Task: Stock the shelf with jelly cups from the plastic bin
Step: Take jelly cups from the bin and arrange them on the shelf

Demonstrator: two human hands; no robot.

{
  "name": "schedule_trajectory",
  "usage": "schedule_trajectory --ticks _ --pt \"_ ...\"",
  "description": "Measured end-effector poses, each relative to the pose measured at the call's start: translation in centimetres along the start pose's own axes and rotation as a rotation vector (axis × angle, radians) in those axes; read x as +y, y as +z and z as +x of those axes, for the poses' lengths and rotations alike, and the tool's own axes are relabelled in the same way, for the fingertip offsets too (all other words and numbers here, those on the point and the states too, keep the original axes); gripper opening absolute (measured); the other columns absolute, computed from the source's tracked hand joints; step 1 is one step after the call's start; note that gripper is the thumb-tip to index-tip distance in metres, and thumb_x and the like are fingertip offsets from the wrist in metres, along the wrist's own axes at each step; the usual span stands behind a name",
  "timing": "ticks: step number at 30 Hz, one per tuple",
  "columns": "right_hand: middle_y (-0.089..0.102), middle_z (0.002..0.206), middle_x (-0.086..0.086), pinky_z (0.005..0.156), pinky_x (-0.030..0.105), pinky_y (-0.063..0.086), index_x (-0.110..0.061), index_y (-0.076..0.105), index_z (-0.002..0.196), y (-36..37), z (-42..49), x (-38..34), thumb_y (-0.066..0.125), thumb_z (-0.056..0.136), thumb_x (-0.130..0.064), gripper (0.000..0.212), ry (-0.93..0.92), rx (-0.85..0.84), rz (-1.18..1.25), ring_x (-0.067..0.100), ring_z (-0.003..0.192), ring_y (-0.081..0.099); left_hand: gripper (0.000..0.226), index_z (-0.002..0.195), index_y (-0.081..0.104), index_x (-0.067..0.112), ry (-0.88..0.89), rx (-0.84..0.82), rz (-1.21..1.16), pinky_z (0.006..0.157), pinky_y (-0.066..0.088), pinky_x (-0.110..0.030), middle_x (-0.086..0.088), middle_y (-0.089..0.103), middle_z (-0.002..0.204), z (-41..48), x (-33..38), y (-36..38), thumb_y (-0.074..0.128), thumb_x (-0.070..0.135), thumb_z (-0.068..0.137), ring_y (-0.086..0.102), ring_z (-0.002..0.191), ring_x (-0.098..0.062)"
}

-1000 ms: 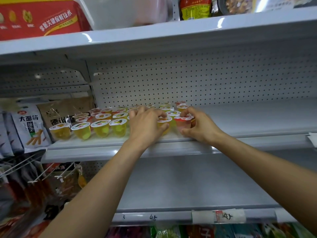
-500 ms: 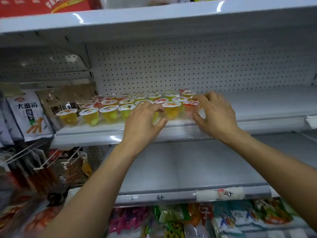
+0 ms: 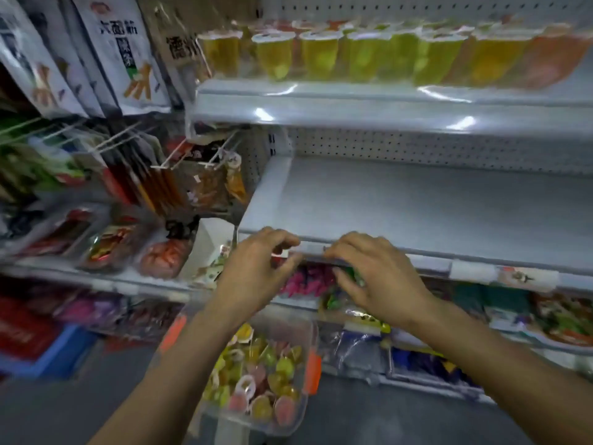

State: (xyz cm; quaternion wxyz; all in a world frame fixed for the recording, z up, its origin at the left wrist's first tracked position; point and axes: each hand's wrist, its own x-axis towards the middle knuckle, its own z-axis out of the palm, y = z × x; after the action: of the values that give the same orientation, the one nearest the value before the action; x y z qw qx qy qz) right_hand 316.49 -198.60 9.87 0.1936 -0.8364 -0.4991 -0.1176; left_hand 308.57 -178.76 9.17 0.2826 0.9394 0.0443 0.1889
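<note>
Jelly cups: translucent yellow, green, orange, white-lidded.

I read 大面筋 on a white snack bag, well up and left of my left grip; other print is too blurred.

One left hand, one right hand and one plastic bin. About eight jelly cups front the shelf; blur hides others.
</note>
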Motion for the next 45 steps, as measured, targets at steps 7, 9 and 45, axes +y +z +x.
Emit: schedule_trajectory --ticks 7,9,45 --pt "0.058 0.104 -0.004 0.080 0.035 0.048 -0.022 0.058 0.108 17.9 -0.9 -0.6 0.052 0.087 -0.034 0.025 0.111 -0.692 0.259 0.021 0.102 0.057 0.012 0.087 0.064 0.035 -0.594 -0.276 -0.148 0.079 0.055 -0.037 0.005 0.070 0.087 -10.1 -14.3 6.1 0.067 0.042 0.078 0.068 0.080 -0.017" --pt "0.059 0.099 -0.001 0.076 0.034 0.048 -0.022 0.056 0.098 23.1 -1.8 -0.5 0.049 0.082 -0.037 0.023 0.131 -0.835 0.310 0.021 0.098 0.059 0.017 0.085 0.068 0.031 -0.711 -0.392 -0.153 0.080 0.054 -0.039 -0.001 0.071 0.088 -12.8 -18.0 9.3 0.066 0.046 0.076 0.068 0.085 -0.024" --pt "0.064 0.116 -0.002 0.084 0.033 0.050 -0.036 0.042 0.133 45.0 -5.6 -0.9 0.063 0.075 -0.057 0.066 0.499 -1.046 0.288 0.026 0.108 0.062 0.046 0.108 0.067 0.011 -1.006 -0.470 -0.001 0.083 0.046 -0.030 -0.005 0.068 0.109 -16.1 -28.8 25.1 0.077 0.040 0.074 0.062 0.105 -0.025"
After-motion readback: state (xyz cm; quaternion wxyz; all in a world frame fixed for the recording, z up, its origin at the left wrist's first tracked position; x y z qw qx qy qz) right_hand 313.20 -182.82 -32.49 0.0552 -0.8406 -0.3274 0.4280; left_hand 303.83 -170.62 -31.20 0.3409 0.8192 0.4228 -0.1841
